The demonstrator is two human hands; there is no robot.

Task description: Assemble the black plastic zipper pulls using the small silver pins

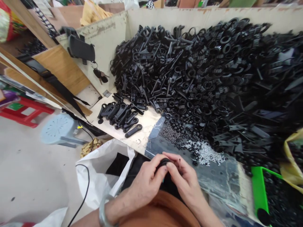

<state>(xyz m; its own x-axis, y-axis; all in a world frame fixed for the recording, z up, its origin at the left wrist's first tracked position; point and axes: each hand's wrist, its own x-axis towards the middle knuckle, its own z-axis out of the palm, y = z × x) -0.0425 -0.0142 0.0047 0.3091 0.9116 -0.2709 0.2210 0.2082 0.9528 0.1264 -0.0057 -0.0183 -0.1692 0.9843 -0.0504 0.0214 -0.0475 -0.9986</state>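
Black round part (163, 162) held pinched in left hand (149, 179) and right hand (184, 178), with ring-ended levers (120, 114) perhaps done and piled parts (194, 75) seemingly left.

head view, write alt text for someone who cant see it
The left hand and right hand hold a small black part. Beyond lie a big heap of black parts and a pile of silver pieces, with a green bin at right.

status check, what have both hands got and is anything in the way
Left hand and right hand both on a small black part. Part partly covered by them. Loose silver pins beyond the hands, not in the way.
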